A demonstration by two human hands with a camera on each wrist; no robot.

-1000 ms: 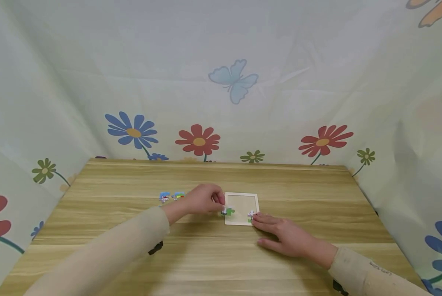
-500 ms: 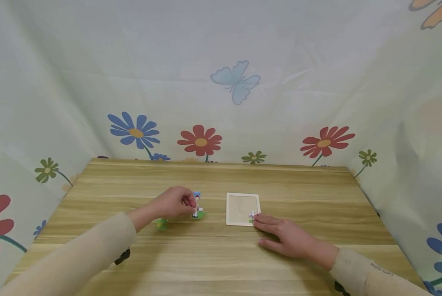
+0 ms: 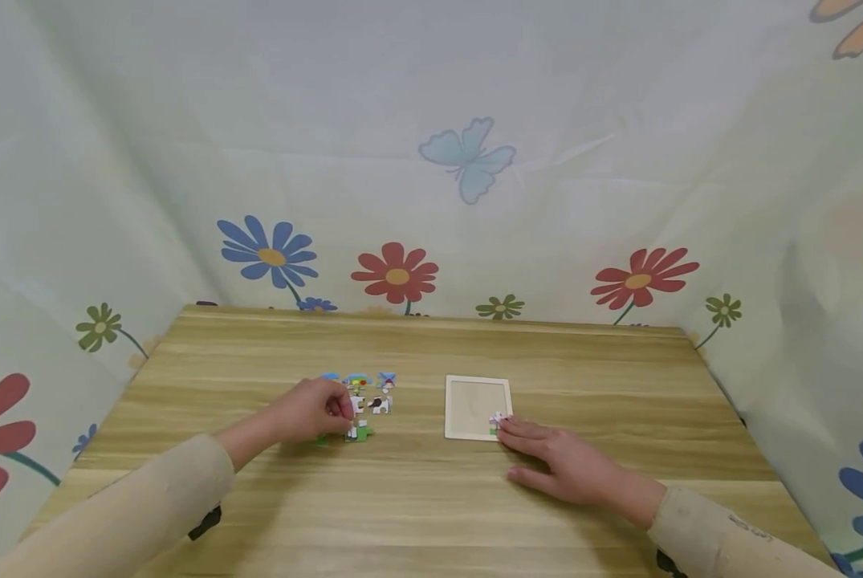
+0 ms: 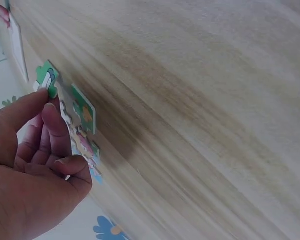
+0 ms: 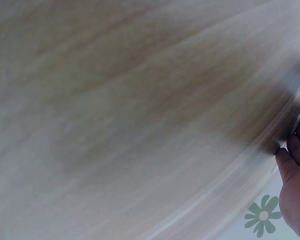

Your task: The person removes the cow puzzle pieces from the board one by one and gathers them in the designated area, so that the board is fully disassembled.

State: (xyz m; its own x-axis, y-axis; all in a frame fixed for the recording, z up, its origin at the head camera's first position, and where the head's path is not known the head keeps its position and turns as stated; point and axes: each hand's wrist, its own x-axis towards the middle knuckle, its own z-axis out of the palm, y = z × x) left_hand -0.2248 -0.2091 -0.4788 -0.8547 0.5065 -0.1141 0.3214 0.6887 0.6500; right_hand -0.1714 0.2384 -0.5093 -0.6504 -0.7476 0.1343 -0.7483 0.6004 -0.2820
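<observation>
My left hand (image 3: 310, 413) pinches a green and white jigsaw puzzle piece (image 3: 361, 434) between its fingertips, low over the table. In the left wrist view that puzzle piece (image 4: 48, 76) has a knob at its far edge. Around the hand lie several other pieces, such as a black-and-white one (image 3: 381, 405) and a blue one with red (image 3: 387, 380); the hand partly covers some. To the right is a square wooden puzzle tray (image 3: 448, 409), with one white and green piece (image 3: 495, 421) in its near right corner. My right hand (image 3: 564, 460) rests with extended fingers on the tray's right edge.
Everything lies on a wood-grain table (image 3: 431, 506). A flowered cloth (image 3: 532, 241) hangs behind it and along both sides. In the left wrist view, a green piece with an orange patch (image 4: 84, 110) lies close to the held one.
My left hand has carried the green and white puzzle piece left, away from the tray and back to the other pieces. My right hand has stayed on the tray's edge.
</observation>
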